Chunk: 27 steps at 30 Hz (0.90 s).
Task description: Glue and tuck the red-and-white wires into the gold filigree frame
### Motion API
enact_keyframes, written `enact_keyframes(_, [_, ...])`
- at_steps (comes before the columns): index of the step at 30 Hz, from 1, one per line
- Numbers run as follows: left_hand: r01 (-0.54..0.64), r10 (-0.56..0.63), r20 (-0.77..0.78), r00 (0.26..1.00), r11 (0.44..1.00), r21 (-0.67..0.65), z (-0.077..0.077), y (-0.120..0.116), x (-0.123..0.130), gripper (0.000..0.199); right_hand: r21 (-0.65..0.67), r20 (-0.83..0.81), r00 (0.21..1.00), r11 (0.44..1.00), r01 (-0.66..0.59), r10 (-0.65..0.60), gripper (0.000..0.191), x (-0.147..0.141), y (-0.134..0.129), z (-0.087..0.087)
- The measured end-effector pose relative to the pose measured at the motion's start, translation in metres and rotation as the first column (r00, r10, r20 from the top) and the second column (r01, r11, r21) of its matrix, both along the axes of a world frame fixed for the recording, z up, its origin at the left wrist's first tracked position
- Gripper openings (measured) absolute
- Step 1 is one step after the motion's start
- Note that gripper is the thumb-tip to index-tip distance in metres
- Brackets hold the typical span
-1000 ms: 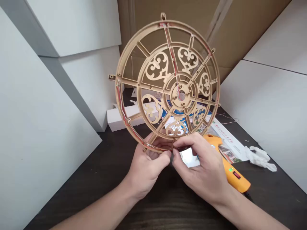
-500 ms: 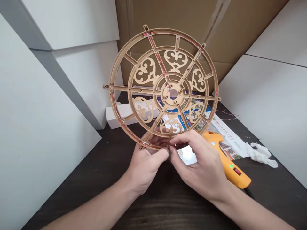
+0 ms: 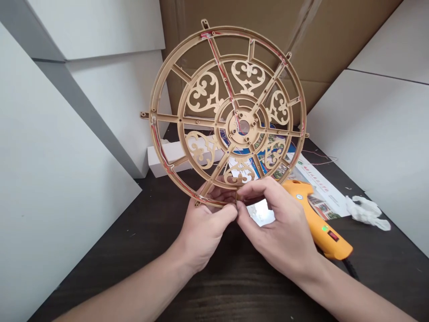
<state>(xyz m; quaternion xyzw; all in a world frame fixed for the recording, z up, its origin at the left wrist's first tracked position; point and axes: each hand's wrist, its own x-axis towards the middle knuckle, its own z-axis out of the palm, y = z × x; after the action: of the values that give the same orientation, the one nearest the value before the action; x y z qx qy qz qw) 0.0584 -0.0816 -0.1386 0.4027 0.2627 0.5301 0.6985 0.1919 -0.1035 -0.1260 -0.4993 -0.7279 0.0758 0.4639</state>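
Observation:
A gold spoked wheel frame (image 3: pixel 189 117) with heart-shaped scrollwork stands tilted up before me. Red wire (image 3: pixel 219 67) runs along one spoke and in the rim channel. My left hand (image 3: pixel 208 228) grips the bottom of the rim, thumb in front and fingers behind. Just right of that thumb, my right hand (image 3: pixel 281 223) pinches thumb and index finger together at the lower rim, beside a short spoke. Whatever lies between those fingertips is hidden. Behind my right hand lies an orange glue gun (image 3: pixel 323 228) with a red switch and a lit green spot.
Beyond the wheel are a white box (image 3: pixel 167 158), printed sheets (image 3: pixel 315 181) and loose thin wires (image 3: pixel 323 157). Crumpled white tissue (image 3: pixel 367 212) lies to the right on the dark table (image 3: pixel 221 293). White panels and a cardboard sheet (image 3: pixel 321 62) stand around the table.
The wheel's top sits slightly higher in view and its left side slightly further left. Both hands keep nearly the same places at the lower rim.

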Motion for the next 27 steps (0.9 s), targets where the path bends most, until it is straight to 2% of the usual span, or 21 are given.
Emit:
enact_keyframes(4, [-0.004,0.004,0.004,1.0,1.0,0.003,0.0,0.002,0.0,0.042,0.034,0.041,0.999,0.999,-0.002,0.0,0.02,0.004,0.001,-0.002])
enact_keyframes(10, [-0.005,0.008,-0.047,0.999,0.999,0.052,0.0,0.008,-0.003,0.03,0.029,0.129,0.986,0.994,-0.108,0.103,0.024,0.018,0.005,0.0])
enact_keyframes(15, [0.038,-0.035,-0.037,0.999,0.996,0.078,0.0,0.008,-0.004,0.035,0.014,0.134,0.981,0.99,-0.141,0.138,0.023,0.022,0.006,0.001])
enact_keyframes(21, [0.023,-0.02,-0.039,0.999,0.996,0.088,-0.007,0.007,-0.003,0.036,-0.029,0.154,0.975,0.987,-0.158,0.16,0.02,0.024,0.005,0.001])
enact_keyframes(27, [0.014,-0.008,-0.056,0.998,0.995,0.101,-0.011,0.008,-0.002,0.038,0.005,0.171,0.974,0.989,-0.151,0.148,0.024,0.024,0.003,0.002])
